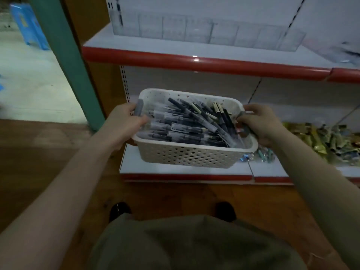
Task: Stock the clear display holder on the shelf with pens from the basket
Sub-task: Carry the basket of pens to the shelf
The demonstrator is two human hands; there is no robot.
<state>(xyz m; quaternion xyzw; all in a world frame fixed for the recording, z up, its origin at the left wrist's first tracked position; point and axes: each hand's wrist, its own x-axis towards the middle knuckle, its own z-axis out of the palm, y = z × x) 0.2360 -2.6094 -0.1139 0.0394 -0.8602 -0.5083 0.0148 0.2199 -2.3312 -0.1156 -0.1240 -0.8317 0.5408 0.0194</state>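
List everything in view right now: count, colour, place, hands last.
basket: one, cream, perforated, over the lower shelf
pens: many, dark with clear caps, piled in the basket
clear display holder: one, transparent, compartmented, on the upper shelf
upper shelf: one, white with red edge, top
lower shelf: one, white with red edge, under the basket
wrapped packets: a heap, gold and green, lower shelf at right
post: one, green, left of the shelving
stool: one, blue, floor at far left
shoes: two, dark, on the wooden floor below
left hand: grips the basket's left end
right hand: grips the basket's right end
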